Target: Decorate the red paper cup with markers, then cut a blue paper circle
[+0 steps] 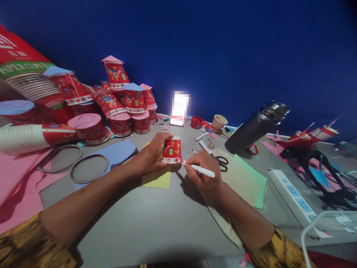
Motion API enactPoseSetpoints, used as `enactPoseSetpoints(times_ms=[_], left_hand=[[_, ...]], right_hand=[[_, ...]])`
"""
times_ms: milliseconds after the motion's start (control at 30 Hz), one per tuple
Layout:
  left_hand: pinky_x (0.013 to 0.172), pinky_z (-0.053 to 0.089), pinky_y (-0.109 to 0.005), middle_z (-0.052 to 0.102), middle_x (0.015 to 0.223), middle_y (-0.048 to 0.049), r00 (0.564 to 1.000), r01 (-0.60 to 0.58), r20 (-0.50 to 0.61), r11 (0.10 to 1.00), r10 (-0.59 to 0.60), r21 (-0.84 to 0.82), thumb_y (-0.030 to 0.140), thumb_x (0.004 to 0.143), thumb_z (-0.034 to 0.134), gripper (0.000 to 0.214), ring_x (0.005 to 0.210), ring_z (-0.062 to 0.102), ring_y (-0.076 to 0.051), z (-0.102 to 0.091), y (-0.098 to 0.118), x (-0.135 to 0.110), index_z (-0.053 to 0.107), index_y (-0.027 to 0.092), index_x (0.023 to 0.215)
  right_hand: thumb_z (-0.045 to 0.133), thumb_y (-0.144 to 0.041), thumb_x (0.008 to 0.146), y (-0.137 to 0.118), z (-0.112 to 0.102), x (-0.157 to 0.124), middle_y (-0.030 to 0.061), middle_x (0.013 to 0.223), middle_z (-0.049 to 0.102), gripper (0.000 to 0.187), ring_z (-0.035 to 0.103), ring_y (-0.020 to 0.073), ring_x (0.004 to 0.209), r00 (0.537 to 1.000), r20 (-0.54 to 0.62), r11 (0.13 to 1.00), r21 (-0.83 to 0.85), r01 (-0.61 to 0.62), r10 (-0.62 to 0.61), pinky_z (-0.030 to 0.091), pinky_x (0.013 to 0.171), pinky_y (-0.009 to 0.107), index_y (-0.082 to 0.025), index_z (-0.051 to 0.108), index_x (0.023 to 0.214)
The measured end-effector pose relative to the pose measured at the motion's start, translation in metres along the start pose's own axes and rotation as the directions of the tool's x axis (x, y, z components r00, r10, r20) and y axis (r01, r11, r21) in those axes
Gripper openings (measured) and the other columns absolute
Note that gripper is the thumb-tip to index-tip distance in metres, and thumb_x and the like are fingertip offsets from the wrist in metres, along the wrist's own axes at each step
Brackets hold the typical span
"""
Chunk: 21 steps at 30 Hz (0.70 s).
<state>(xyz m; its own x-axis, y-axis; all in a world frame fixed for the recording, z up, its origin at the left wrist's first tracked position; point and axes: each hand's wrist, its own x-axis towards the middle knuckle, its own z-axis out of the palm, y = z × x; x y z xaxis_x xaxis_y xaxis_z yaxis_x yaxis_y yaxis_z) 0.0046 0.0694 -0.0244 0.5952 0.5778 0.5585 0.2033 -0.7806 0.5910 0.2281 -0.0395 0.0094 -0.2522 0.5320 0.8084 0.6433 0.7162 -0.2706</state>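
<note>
In the middle of the head view, my left hand [152, 155] is closed round the side of a red paper cup [176, 149] with printed patterns and a white band along its lower rim. The cup is turned upside down, above the grey table [134, 223]. My right hand [203, 172] grips a white marker [205, 171] like a pen, its tip at the cup's lower right edge. Whether the tip touches the cup I cannot tell. Below the cup lies a yellow paper sheet [156, 180], partly hidden by my left hand.
Decorated cups [136, 100] with paper tops are stacked at the left, near two rings [89, 168] and blue paper [119, 152]. A glowing phone [179, 108] stands behind. At the right are scissors [222, 163], green paper [252, 182], a dark flask [251, 128] and a power strip [292, 195].
</note>
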Motion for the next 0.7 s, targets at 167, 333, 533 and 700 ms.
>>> enactPoseSetpoints(times_ms=[167, 333, 533, 700], left_hand=[[0.116, 0.055, -0.058, 0.058, 0.144, -0.0128, 1.0, 0.001, 0.014, 1.0, -0.001, 0.006, 0.046, 0.085, 0.088, 0.079, 0.138, 0.06, -0.036, -0.0015, 0.0018, 0.0006, 0.043, 0.031, 0.148], [0.116, 0.055, -0.059, 0.06, 0.142, -0.0127, 0.999, 0.035, -0.002, 0.999, -0.035, 0.0, 0.045, 0.079, 0.093, 0.084, 0.136, 0.062, -0.037, -0.0011, 0.002, 0.0016, 0.047, 0.031, 0.147], [0.116, 0.056, -0.057, 0.06, 0.14, -0.0122, 0.999, 0.026, -0.019, 1.0, -0.026, 0.001, 0.051, 0.081, 0.091, 0.081, 0.135, 0.063, -0.036, 0.0021, -0.0007, 0.001, 0.047, 0.029, 0.145], [0.114, 0.057, -0.058, 0.059, 0.139, -0.0121, 1.0, 0.0, -0.028, 1.0, 0.001, 0.015, 0.046, 0.082, 0.091, 0.08, 0.134, 0.063, -0.036, 0.0023, -0.0021, 0.0008, 0.046, 0.03, 0.146]], right_hand=[[0.067, -0.016, 0.1, 0.0007, 0.0023, 0.0003, 0.0008, 0.077, 0.076, 0.012, 0.069, 0.0183, 0.067, 0.999, -0.019, 1.0, 0.005, 0.028, -0.028, 0.053, 0.065, 0.032, -0.025, 0.066, 0.092], [0.065, -0.017, 0.101, 0.0009, 0.0004, 0.0009, 0.0008, 0.076, 0.075, 0.013, 0.069, 0.0182, 0.066, 1.0, -0.02, 1.0, -0.003, 0.006, -0.006, 0.052, 0.064, 0.032, -0.025, 0.066, 0.091], [0.065, -0.016, 0.1, 0.001, -0.0023, 0.0006, 0.001, 0.074, 0.074, 0.015, 0.068, 0.0179, 0.066, 0.999, -0.034, 1.0, -0.011, -0.018, 0.018, 0.05, 0.064, 0.032, -0.025, 0.066, 0.088], [0.065, -0.018, 0.1, 0.002, -0.0015, -0.0003, 0.0008, 0.074, 0.074, 0.014, 0.067, 0.0177, 0.065, 0.999, -0.01, 0.999, -0.012, -0.031, 0.03, 0.049, 0.063, 0.032, -0.025, 0.066, 0.087]])
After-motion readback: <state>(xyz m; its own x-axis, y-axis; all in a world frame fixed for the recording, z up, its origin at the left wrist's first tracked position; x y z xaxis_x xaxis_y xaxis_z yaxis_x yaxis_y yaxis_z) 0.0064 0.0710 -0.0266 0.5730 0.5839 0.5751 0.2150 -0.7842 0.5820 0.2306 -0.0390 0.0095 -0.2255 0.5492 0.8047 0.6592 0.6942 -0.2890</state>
